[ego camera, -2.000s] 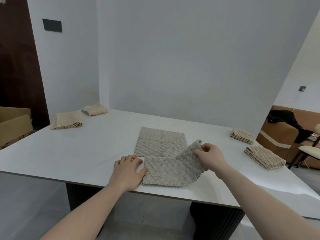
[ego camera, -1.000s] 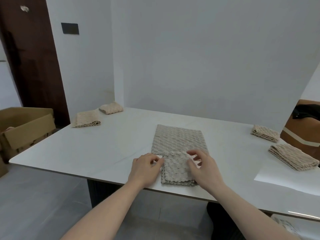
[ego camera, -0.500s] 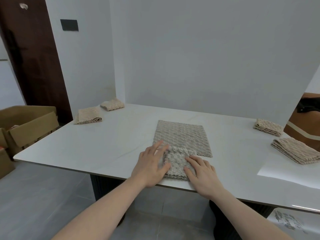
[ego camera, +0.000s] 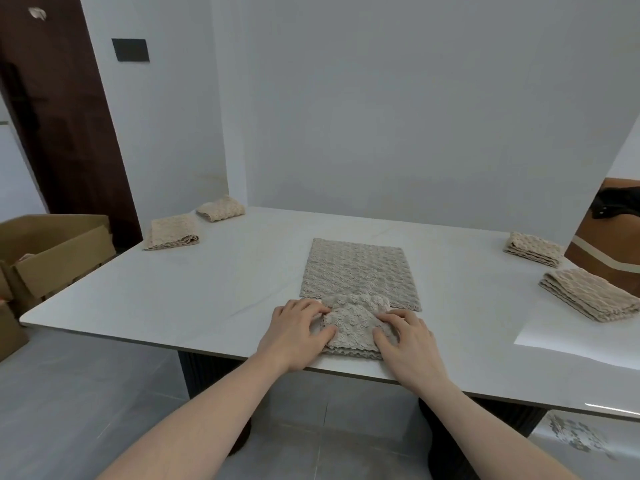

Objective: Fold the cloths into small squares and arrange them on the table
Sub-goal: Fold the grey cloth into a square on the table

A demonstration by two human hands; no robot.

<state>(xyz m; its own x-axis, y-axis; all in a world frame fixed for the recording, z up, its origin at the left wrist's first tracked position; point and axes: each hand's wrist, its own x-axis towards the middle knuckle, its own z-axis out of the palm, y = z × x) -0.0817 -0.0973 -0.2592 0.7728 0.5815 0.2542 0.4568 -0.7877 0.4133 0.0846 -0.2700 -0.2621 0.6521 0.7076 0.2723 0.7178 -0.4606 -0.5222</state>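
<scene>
Beige waffle cloth (ego camera: 358, 271) lies at the middle of the counter (ego camera: 214, 292), its near part folded into a thick small square (ego camera: 349, 327) that sits right at the counter's front edge. I see my left hand (ego camera: 298, 332) on the square's left side and my right hand (ego camera: 405, 337) on its right side, fingers (ego camera: 388, 318) of both curled down onto the fabric, pressing and bunching it; the far rim of the fold is puckered. Beyond the fold the rest of the cloth lies flat, reaching toward the back edge without touching the wall. Two folded cloths (ego camera: 173, 232) rest at the back left corner, near each other, and two more (ego camera: 588, 296) along the right edge, the nearer one close to the rim. Bare white surface spreads on both sides of my hands, between the middle cloth and those side piles. Cardboard boxes (ego camera: 52, 251) stand on the floor off the left edge.
</scene>
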